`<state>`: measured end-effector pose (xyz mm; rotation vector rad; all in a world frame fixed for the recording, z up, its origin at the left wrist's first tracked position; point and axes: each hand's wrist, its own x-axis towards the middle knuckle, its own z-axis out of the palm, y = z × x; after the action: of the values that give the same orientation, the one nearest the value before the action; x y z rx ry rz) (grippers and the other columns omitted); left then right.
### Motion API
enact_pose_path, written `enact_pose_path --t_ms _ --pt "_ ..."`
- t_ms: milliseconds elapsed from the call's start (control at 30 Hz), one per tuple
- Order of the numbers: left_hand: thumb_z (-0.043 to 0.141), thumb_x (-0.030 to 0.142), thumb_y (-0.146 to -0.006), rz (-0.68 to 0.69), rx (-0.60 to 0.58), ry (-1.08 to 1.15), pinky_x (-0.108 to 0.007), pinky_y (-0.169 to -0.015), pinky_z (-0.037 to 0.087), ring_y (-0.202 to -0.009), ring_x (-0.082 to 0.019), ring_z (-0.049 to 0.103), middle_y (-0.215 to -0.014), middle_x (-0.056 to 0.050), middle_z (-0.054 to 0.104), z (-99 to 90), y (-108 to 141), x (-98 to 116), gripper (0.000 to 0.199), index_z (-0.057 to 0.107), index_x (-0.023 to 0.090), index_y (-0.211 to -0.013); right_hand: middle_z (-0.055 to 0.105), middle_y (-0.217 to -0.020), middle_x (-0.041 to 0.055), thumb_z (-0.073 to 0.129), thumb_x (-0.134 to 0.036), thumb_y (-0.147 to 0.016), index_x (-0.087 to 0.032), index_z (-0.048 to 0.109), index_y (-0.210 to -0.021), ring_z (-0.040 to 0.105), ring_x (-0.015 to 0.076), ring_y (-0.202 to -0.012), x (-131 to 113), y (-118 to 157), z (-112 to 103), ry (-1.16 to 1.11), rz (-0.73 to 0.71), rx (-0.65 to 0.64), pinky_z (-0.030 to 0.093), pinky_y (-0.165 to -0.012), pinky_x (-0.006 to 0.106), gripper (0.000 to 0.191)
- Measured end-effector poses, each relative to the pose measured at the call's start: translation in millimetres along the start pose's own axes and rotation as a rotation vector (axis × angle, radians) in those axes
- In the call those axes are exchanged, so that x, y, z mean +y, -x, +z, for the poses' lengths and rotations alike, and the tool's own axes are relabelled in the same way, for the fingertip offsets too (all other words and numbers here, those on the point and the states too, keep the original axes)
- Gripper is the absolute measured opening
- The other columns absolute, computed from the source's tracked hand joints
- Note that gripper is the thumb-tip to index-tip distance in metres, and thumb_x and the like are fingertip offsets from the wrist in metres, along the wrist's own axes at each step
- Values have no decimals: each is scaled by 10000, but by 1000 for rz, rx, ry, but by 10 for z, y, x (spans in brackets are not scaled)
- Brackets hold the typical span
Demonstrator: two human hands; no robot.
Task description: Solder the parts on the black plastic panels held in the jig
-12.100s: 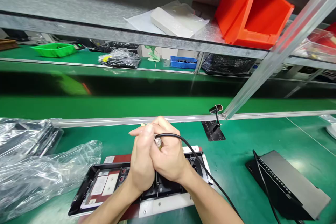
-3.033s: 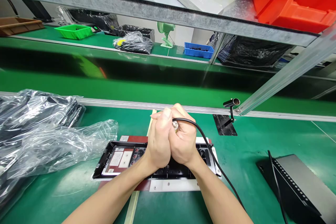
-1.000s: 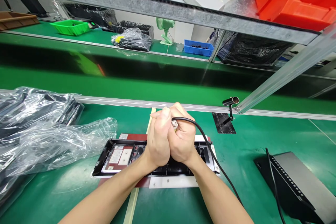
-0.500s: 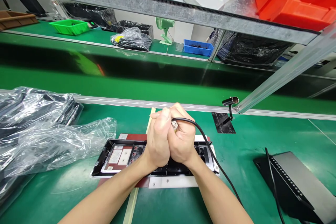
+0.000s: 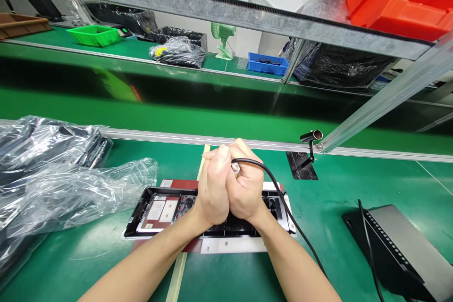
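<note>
My left hand (image 5: 214, 184) and my right hand (image 5: 246, 184) are closed and pressed together, thumbs side by side. A black cable (image 5: 274, 179) runs into the grip between them, its end hidden by the fingers. Beside that end a small whitish piece (image 5: 235, 168) peeks out; its kind is not clear. Directly beneath both fists lies a long black plastic housing (image 5: 136, 217) with its hollow side up. It rests over a dark red fixture (image 5: 193, 246) with a white strip (image 5: 230, 245) along the front.
Clear plastic bags (image 5: 81, 188) with dark parts lie on the left. A black-and-grey device (image 5: 399, 245) with a cable sits at right. Behind it stands a small black tube holder (image 5: 311, 137). A metal shelf (image 5: 212, 2) with a red bin (image 5: 396, 4) hangs overhead.
</note>
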<state>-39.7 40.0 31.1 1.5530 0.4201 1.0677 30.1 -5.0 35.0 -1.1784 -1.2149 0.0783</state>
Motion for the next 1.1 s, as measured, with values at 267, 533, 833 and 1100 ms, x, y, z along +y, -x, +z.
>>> enact_pose_path --t_ms 267,533,833,1100 --pt "332 570 -1053 43 -3 -17 -342 -566 346 -604 -153 379 -653 11 426 -9 -3 -10 527 429 216 -675 546 -805 17 584 -255 -969 -188 736 -902 530 144 -757 -7 1 0 -31 -3 -6 428 -682 305 179" --pt "369 592 -1037 25 36 -9 -361 -581 343 -604 -162 385 -651 0 432 -15 10 -19 526 435 222 -670 545 -802 12 584 -269 -971 -190 738 -901 531 136 -745 5 -1 1 -25 -4 -7 421 -676 299 186" --pt "370 598 -1034 12 49 -16 -358 -606 402 -626 -171 444 -672 -17 479 -8 17 -26 531 481 215 -684 556 -799 14 583 -258 -978 -199 745 -917 527 139 -743 16 9 2 -16 -11 -5 420 -673 299 182" --pt "367 608 -1031 11 -3 13 -348 -582 381 -602 -160 415 -648 -4 445 -14 7 -15 540 455 216 -670 578 -811 16 596 -257 -971 -199 743 -901 541 144 -762 1 13 0 -41 8 -1 441 -686 302 172"
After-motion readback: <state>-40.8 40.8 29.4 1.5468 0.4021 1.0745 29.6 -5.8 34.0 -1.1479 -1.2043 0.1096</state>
